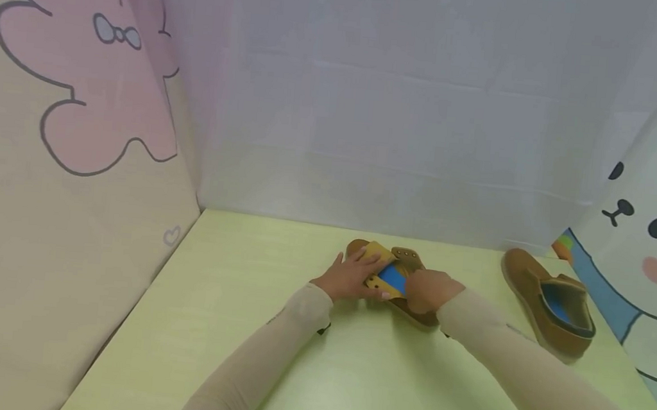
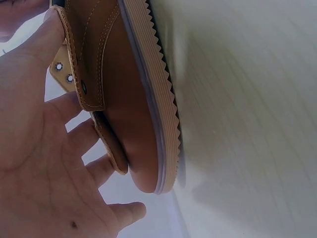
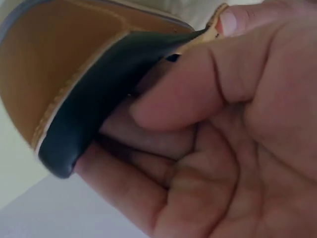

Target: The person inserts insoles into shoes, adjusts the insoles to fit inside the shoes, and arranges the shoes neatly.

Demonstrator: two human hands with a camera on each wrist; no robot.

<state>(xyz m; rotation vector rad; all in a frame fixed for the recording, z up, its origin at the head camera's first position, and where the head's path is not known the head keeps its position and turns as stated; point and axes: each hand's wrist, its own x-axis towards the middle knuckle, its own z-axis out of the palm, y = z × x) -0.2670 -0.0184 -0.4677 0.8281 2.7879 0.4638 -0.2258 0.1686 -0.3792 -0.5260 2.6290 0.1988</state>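
A brown shoe [image 1: 357, 246] with a ribbed tan sole [image 2: 157, 79] lies on the table, blue inside. My left hand [image 1: 352, 277] rests over its yellowish tongue [image 1: 379, 252]. The left fingers are spread and fairly straight, and the thumb presses the edge of an eyelet flap [image 2: 89, 94]. At the heel end, my right hand [image 1: 429, 289] reaches into the shoe opening beside the dark collar [image 3: 94, 101]. Its thumb lies against the fingers in the right wrist view. The right fingertips are hidden inside, so what they touch there cannot be seen.
A second brown shoe [image 1: 522, 278], also blue inside, stands on the right side of the pale yellow-green table [image 1: 279, 246]. A whitish sheet [image 1: 397, 139] hangs behind the table. Side panels with cartoon animals [image 1: 110, 104] flank it.
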